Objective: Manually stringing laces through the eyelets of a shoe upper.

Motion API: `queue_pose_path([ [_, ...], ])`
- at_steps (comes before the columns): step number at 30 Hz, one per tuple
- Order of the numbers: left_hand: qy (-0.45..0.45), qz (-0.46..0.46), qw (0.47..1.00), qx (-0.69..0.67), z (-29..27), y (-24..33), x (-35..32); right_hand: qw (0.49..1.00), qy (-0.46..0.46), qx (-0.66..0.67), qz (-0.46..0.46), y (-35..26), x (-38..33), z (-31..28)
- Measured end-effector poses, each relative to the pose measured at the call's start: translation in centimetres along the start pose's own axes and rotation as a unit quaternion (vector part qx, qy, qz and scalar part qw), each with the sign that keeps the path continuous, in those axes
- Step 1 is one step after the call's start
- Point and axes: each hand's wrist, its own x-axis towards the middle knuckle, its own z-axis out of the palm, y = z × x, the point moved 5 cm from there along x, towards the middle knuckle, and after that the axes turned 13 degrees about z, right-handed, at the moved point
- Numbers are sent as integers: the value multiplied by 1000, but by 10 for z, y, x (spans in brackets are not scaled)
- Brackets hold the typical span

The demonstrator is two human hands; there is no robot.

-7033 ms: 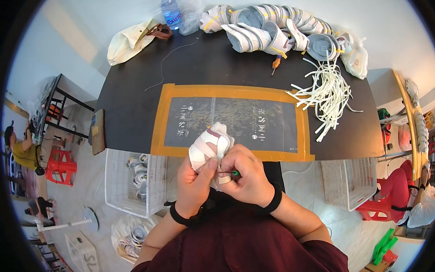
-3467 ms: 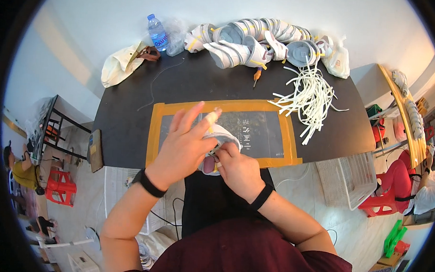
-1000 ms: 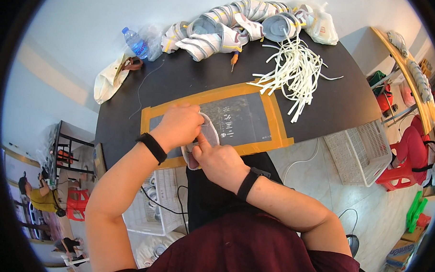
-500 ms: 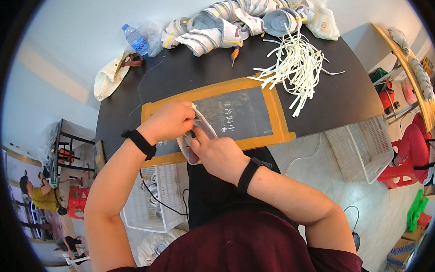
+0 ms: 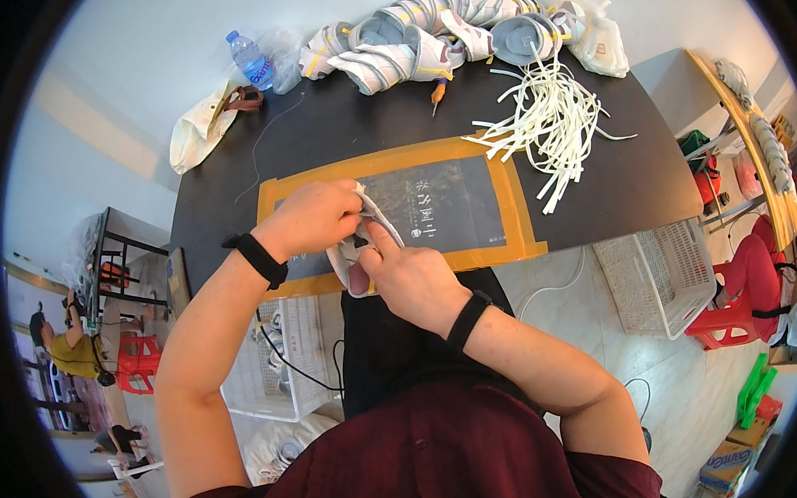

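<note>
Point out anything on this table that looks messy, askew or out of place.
The white strips lie in a loose, splayed tangle instead of a neat bundle, near the shoe uppers heaped at the table's far edge. The orange-taped mat looks flat. Nothing appears spilled or damaged.

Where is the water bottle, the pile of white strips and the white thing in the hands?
water bottle (image 5: 250,62), head view, on its blue label.
white strips (image 5: 548,114), head view, middle of the pile.
white piece (image 5: 370,220), head view, on its top edge between the hands.
</note>
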Motion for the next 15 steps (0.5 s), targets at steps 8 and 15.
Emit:
queue_pose_path([
  [8, 18, 10, 1000, -5, 3, 0, 0, 1000, -4, -6, -4, 3, 7, 3],
  [15, 47, 32, 998, -9, 0, 0, -6, 998, -53, -9, -27, 1, 16, 2],
])
